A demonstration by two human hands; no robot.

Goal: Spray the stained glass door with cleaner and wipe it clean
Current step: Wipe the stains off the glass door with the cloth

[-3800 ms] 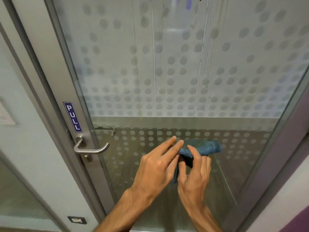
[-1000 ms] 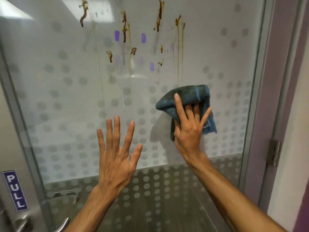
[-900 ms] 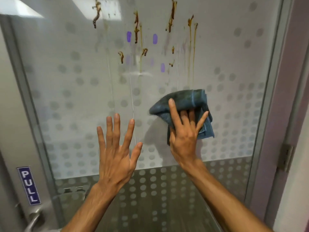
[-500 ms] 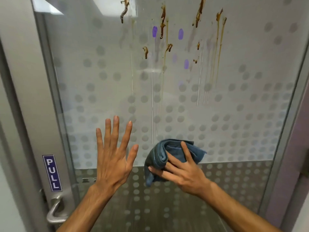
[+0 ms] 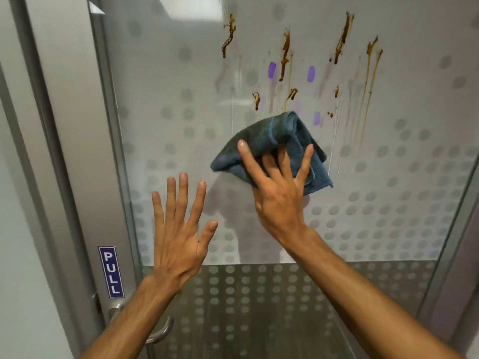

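Observation:
A frosted glass door with a dotted pattern fills the view. Brown drip stains and thin run marks streak its upper part. My right hand presses a crumpled blue cloth flat against the glass just below the stains, fingers spread over it. My left hand is held up flat near the glass, lower and to the left, fingers apart and holding nothing. No spray bottle is in view.
The grey metal door frame runs down the left side with a blue PULL sign and a lever handle below it, partly behind my left forearm. The right frame edge slants down the right side.
My right hand swept the cloth down toward the clear lower band, then back up to just under the stains. My left hand stayed spread near the glass. The view shifted sideways.

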